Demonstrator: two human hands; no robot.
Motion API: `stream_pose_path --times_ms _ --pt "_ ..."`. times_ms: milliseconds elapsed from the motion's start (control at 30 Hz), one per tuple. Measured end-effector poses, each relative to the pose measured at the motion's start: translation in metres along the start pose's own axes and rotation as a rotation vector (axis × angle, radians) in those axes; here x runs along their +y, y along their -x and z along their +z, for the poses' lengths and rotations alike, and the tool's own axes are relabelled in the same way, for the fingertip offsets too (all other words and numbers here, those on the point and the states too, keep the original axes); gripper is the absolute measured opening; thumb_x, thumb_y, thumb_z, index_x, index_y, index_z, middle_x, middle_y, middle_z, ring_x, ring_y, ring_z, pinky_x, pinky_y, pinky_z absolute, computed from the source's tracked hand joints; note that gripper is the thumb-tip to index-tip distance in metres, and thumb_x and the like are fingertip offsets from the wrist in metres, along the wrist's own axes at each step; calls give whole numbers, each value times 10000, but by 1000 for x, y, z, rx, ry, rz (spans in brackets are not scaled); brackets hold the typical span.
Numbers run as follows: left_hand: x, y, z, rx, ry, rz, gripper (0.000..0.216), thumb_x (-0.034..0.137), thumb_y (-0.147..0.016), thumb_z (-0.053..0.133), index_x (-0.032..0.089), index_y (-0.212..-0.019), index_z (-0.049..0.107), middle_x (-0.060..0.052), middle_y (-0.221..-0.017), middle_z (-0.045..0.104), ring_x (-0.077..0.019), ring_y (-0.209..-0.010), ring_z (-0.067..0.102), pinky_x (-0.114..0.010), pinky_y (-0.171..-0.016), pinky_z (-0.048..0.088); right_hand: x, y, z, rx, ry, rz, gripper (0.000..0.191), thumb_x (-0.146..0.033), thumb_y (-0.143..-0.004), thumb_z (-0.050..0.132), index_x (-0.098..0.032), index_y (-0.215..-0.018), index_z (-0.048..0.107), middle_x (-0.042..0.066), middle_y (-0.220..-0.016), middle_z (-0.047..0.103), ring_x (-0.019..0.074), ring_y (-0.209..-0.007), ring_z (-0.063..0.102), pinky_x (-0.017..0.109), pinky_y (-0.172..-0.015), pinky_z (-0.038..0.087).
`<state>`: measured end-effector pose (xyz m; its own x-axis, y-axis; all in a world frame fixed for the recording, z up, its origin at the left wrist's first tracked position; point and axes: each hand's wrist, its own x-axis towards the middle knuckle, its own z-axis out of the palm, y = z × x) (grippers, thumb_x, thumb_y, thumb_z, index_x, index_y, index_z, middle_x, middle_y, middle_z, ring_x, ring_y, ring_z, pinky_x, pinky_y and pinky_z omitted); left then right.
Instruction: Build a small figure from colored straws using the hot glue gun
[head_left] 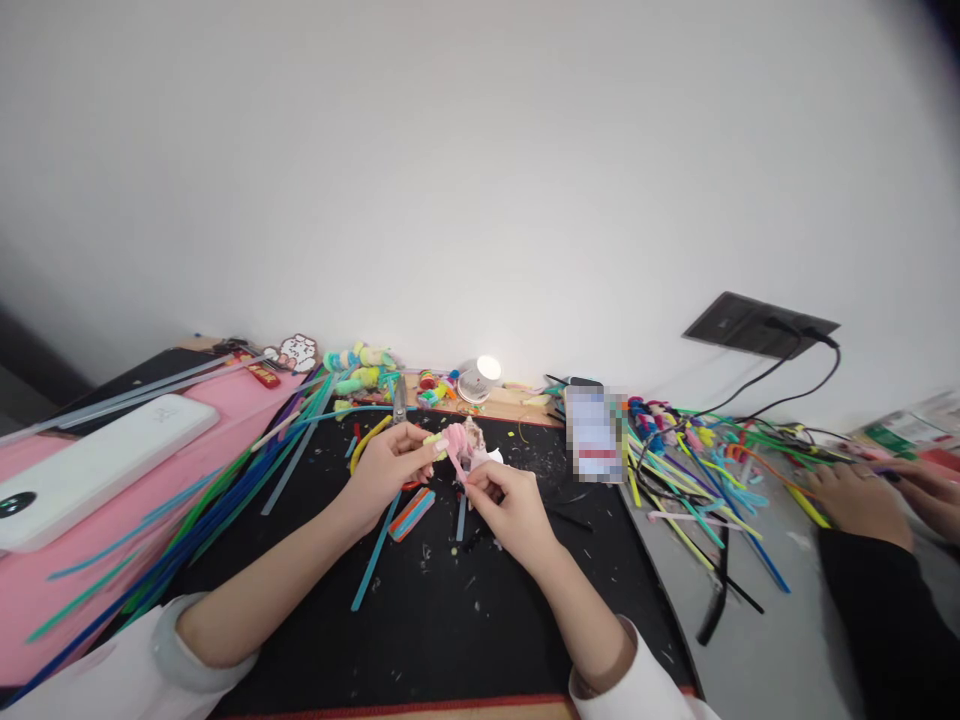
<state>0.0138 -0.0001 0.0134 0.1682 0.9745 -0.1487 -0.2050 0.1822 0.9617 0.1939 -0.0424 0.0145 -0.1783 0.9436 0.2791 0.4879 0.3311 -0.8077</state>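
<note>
Near the middle of the frame, the left hand (394,455) has its thumb and fingers closed on a small yellow piece (433,445) with a pink fuzzy strip (457,442) looped beside it. Just to the right and slightly lower, the right hand (510,500) pinches the lower end of that pink strip, thumb against fingertips with no clear gap between them. Behind the loops, a whitish, brown-flecked item shows in part; what it is cannot be told. Below the left hand, an orange-and-blue striped piece (412,515) and a teal strip (367,575) lie on the black mat (525,620), which is dotted with small scraps. Above the left hand stands the tip of a metal tool (400,400), with a curved yellow strip to its lower left. A lit round lamp (480,382) sits at upper centre by the wall, and a phone (596,435) with a blurred screen right of it. At left, a bundle of blue and green strips (206,520) crosses a pink mat (37,610) near a white device (112,465). At right lie loose coloured strips (720,490), and another person's hands (859,505) reach in at the right edge.
</note>
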Motion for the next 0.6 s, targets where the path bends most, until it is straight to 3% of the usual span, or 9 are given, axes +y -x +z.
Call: stream_pose_path --times_ms 600 --pt "-3 0 -1 -14 -2 0 333 386 -631 809 157 -722 585 52 -539 594 -74 -483 521 -187 -485 413 2 0 1 18 -1 17 94 -162 -796 562 -193 -718 603 -25 -584 598 104 -502 511 196 -503 387"
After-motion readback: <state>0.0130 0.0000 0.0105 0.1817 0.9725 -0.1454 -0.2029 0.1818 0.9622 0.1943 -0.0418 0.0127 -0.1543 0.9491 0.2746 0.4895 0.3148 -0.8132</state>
